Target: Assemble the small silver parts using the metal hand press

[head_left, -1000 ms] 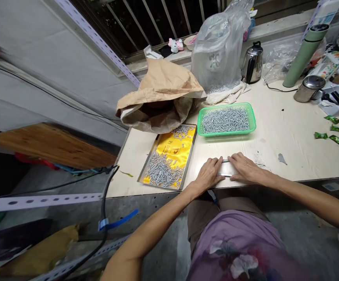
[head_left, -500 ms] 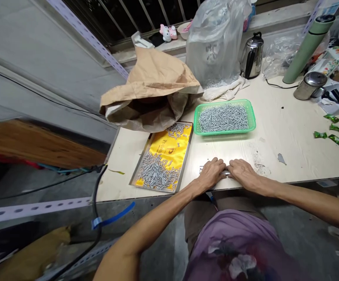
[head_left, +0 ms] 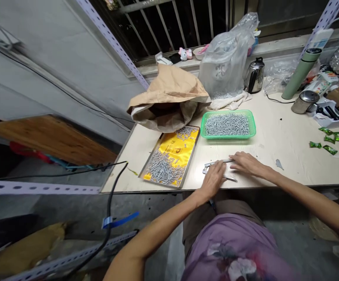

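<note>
A silver plier-like tool [head_left: 207,168] lies on the table near its front edge, its head to the left and two handles spread apart to the right. My left hand [head_left: 214,177] lies over its middle with fingers closed on it, hiding part of the tool. My right hand [head_left: 247,164] is just to the right, fingers stretched out and thumb apart, with its fingertips at the end of the upper handle. Left of my hands, a shallow tray [head_left: 190,158] with a yellow printed sheet holds many small metal screw-like pieces [head_left: 162,168]. A green plastic basket [head_left: 228,137] beyond my hands is filled with similar pieces.
A brown paper sack [head_left: 169,93] stands open behind the tray. Farther back are a clear plastic bag [head_left: 223,66], a white cloth [head_left: 231,102] and a steel kettle [head_left: 255,76]. To the right are a green flask [head_left: 301,74], a steel cup [head_left: 304,102] and several green-wrapped sweets [head_left: 330,150].
The tool's handles, pressed together under both hands before, are now spread apart. My right hand has shifted away from the table edge and loosened. The view has tilted up slightly.
</note>
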`<state>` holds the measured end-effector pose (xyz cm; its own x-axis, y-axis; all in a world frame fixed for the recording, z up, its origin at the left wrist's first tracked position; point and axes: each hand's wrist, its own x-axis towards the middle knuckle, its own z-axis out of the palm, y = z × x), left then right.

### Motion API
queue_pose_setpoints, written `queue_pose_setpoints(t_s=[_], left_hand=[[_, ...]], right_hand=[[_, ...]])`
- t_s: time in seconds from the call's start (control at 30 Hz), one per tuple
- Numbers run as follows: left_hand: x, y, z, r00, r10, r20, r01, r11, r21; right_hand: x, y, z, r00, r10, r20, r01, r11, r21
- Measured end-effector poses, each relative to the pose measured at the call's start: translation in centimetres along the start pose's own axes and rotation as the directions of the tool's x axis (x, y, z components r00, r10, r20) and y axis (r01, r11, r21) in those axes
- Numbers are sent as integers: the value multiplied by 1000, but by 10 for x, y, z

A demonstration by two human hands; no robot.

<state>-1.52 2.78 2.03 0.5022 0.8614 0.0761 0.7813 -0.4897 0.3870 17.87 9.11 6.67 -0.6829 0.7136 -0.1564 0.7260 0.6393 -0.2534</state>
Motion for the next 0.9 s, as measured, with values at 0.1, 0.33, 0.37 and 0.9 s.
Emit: queue_pose_setpoints(t_s=[0.1,0.33,0.37,0.9], left_hand=[[-14,13,22,995,84,-55,-88,994,-67],[-15,26,29,994,111,-18,-112,981,-157],[-14,25,29,994,113,-5,-112,979,-169],[-7,13,22,986,167,3,-165,977,-138]], right_hand=[[12,5,2,996,74,-52,-78,995,-69],[50,-24,-1,991,28,-129,-51,983,-179],[54,-34,-1,992,-87,-97,68,982,-178],[72,-63,-14,806,-366,-464,493,850,186]])
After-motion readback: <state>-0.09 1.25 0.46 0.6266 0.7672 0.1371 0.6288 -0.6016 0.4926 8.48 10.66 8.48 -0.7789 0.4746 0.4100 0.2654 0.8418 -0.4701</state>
